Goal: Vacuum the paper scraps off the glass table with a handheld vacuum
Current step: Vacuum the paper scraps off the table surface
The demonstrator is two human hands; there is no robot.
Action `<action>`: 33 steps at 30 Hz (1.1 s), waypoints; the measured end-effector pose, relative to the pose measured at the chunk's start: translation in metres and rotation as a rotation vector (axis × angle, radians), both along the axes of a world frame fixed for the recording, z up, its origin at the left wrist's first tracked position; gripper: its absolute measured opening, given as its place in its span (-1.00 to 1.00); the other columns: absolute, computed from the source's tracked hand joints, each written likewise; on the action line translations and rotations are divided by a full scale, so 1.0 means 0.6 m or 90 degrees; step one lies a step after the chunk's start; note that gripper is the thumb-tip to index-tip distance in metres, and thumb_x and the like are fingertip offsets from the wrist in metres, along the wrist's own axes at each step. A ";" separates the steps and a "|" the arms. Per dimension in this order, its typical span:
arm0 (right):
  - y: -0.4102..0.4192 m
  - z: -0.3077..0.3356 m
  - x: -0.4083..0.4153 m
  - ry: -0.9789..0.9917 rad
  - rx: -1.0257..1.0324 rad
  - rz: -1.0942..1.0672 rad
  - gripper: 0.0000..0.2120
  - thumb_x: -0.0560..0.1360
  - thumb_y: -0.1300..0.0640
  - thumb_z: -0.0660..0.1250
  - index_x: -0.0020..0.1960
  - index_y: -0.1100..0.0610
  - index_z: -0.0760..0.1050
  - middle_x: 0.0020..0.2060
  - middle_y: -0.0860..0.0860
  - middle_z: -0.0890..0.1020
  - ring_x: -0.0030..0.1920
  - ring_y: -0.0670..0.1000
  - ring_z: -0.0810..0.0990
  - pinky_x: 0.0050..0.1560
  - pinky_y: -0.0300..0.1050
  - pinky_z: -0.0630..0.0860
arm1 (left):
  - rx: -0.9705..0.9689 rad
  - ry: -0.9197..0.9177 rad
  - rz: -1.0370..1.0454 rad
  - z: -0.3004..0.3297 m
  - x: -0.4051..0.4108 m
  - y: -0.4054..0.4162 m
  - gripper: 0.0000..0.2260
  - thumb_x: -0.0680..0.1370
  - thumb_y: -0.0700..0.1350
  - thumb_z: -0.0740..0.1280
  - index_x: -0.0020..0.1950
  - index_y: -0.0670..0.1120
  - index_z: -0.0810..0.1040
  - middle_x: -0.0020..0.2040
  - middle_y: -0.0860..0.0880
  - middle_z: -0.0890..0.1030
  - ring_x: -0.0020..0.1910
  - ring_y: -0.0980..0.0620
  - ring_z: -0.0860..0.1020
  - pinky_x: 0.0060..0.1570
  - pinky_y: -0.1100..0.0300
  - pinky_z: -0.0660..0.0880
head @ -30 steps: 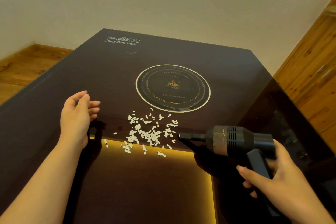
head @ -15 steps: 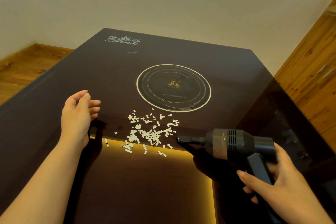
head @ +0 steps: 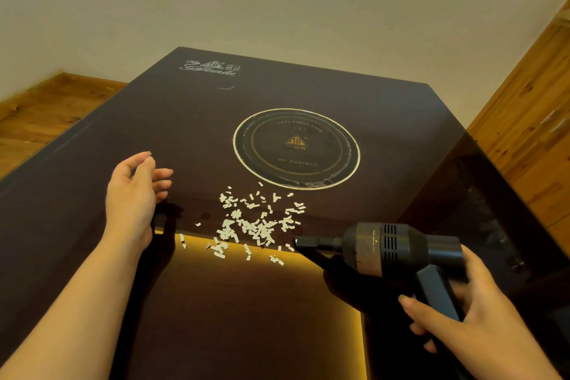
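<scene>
Scraps (head: 256, 222) lie mid-frame on the table (head: 185, 120). Right hand (head: 468, 327) grips the vacuum (head: 391, 248) lower right; left hand (head: 132, 194) hovers loose-fingered.

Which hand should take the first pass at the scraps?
Right. The right hand already grips the vacuum, its nozzle at the right edge of the paper scraps. The left hand hovers open, holding nothing.

The dark glass tabletop (head: 172, 120) bears a pale-ringed round panel (head: 296, 149) with a gold triangle mark at its centre and a printed logo (head: 210, 68) near the far edge. White paper scraps (head: 253, 222) lie scattered just nearer than the ring, some over a yellow-lit strip (head: 311, 259).
</scene>
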State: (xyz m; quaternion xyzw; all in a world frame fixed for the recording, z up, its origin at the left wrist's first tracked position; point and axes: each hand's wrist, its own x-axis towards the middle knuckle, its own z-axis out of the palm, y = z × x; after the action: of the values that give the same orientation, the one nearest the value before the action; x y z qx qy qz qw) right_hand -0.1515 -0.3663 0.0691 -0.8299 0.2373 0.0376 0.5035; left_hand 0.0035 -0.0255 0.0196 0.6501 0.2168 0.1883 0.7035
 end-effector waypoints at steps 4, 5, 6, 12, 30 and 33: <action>0.006 0.005 -0.001 0.003 0.001 0.002 -0.11 0.25 0.27 0.54 0.38 -0.18 0.15 -0.19 0.03 0.67 -0.40 -0.02 0.68 -0.44 -0.11 0.55 | -0.001 0.000 -0.001 0.000 0.001 -0.001 -0.81 0.62 -0.07 0.16 0.21 0.04 0.44 -0.14 0.03 0.60 -0.29 0.17 0.53 -0.26 0.30 0.46; 0.008 0.006 -0.001 0.003 0.001 0.003 -0.10 0.25 0.27 0.54 0.39 -0.18 0.15 -0.19 0.03 0.67 -0.40 -0.02 0.68 -0.45 -0.12 0.55 | 0.000 0.001 0.000 0.000 0.001 0.000 -0.81 0.62 -0.08 0.16 0.21 0.04 0.44 -0.15 0.03 0.60 -0.29 0.17 0.53 -0.27 0.30 0.45; 0.009 0.006 -0.002 0.004 0.003 0.002 -0.10 0.25 0.27 0.54 0.39 -0.17 0.15 -0.19 0.02 0.67 -0.40 -0.02 0.68 -0.45 -0.12 0.54 | 0.000 0.003 0.001 0.000 0.002 0.000 -0.82 0.62 -0.08 0.16 0.21 0.04 0.44 -0.15 0.03 0.60 -0.30 0.17 0.53 -0.28 0.30 0.45; 0.015 0.011 -0.001 0.005 0.011 0.002 -0.10 0.25 0.28 0.54 0.40 -0.18 0.15 -0.21 0.00 0.66 -0.41 -0.02 0.68 -0.45 -0.12 0.54 | -0.002 0.008 0.008 -0.001 0.003 0.002 -0.82 0.61 -0.07 0.17 0.20 0.05 0.45 -0.15 0.04 0.60 -0.30 0.19 0.54 -0.28 0.29 0.45; 0.019 0.014 -0.006 0.018 0.016 0.022 -0.10 0.24 0.27 0.54 0.39 -0.21 0.16 -0.17 -0.01 0.66 -0.42 -0.01 0.68 -0.48 -0.15 0.53 | -0.003 0.001 0.002 -0.002 0.002 0.002 -0.83 0.61 -0.07 0.16 0.18 0.05 0.45 -0.15 0.03 0.60 -0.29 0.18 0.53 -0.28 0.29 0.44; 0.019 0.013 -0.010 0.013 0.017 0.027 -0.10 0.24 0.29 0.54 0.37 -0.23 0.17 -0.20 -0.02 0.67 -0.41 0.01 0.68 -0.45 -0.12 0.54 | -0.003 0.002 0.002 0.000 0.002 0.001 -0.82 0.61 -0.08 0.16 0.19 0.04 0.44 -0.16 0.03 0.60 -0.29 0.18 0.53 -0.28 0.29 0.44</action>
State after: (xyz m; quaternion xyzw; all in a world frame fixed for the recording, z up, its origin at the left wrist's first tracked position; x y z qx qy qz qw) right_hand -0.1578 -0.3548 0.0770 -0.8276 0.2242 0.0601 0.5111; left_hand 0.0049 -0.0251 0.0193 0.6484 0.2193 0.1884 0.7042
